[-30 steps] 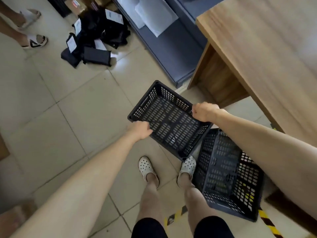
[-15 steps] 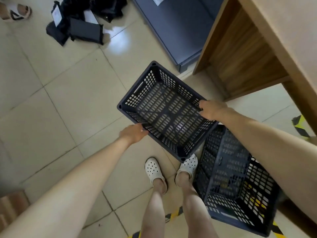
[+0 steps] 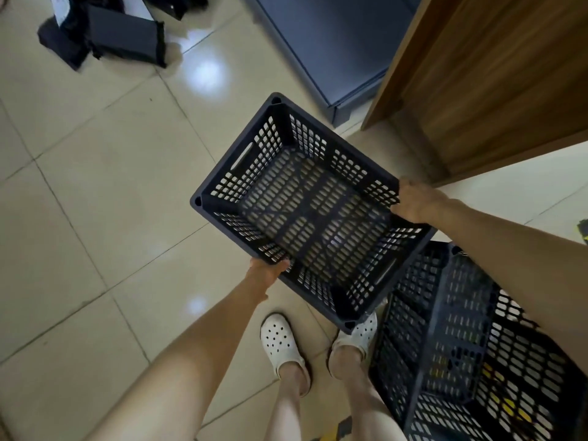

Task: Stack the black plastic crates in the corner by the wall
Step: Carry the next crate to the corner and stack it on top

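Observation:
I hold a black perforated plastic crate (image 3: 305, 214) in the air above the tiled floor, its open side facing up at me. My left hand (image 3: 265, 272) grips its near long rim from below. My right hand (image 3: 413, 202) clasps the opposite rim on the right. Another black crate (image 3: 458, 351) stands on the floor at the lower right, beside my right foot, with yellow showing through its holes. The held crate's near corner overlaps my right shoe.
A wooden desk (image 3: 496, 78) rises at the upper right, with a grey metal shelf base (image 3: 331, 49) to its left. Black packages (image 3: 121, 39) lie on the floor at the top left. My white clogs (image 3: 281, 345) stand on beige tiles.
The crate stays in both hands and has come closer to the camera and more level. My view has tilted further down, so the desk top and the packages have slid towards the top edge.

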Demonstrator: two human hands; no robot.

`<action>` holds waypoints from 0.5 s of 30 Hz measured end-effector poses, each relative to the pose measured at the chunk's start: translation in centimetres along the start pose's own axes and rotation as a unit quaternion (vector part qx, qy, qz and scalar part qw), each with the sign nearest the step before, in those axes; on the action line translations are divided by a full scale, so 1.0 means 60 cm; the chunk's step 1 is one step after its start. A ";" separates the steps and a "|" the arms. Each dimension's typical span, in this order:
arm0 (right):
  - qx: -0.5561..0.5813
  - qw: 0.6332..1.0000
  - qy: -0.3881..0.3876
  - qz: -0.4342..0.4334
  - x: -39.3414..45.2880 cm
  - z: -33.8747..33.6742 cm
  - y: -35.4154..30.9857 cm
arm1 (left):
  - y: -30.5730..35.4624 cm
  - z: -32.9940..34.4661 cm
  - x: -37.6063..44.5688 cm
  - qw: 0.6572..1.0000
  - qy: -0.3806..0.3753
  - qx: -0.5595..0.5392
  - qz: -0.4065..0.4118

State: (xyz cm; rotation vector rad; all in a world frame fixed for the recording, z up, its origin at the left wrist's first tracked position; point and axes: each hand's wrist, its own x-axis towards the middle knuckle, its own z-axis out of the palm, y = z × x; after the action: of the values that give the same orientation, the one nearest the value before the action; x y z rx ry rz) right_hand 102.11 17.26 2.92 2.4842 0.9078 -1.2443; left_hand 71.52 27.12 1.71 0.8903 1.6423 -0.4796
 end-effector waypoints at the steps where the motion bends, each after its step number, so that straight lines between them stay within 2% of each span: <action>1: 0.012 1.000 -0.002 0.004 0.009 0.007 0.000 | -0.006 0.005 0.009 1.000 -0.006 -0.004 -0.003; 7: 0.077 0.997 -0.012 0.015 0.059 0.024 -0.010 | -0.020 0.017 0.051 0.997 -0.023 -0.072 -0.018; 10: 0.161 0.986 0.013 0.045 0.076 0.031 -0.008 | -0.022 0.017 0.066 0.994 -0.014 -0.109 -0.008; 13: 0.250 0.966 0.029 0.059 0.083 0.039 -0.003 | -0.029 0.015 0.070 0.993 -0.006 -0.121 -0.001; 15: 0.250 0.965 0.007 0.074 0.080 0.038 -0.001 | -0.031 0.008 0.069 0.994 0.010 -0.110 -0.006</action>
State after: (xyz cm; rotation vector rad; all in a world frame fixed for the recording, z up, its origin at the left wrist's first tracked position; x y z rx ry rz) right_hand 102.77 18.35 -2.23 2.8705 0.4297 -1.5599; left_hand 70.14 26.85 -2.60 0.7239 1.6826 -0.2915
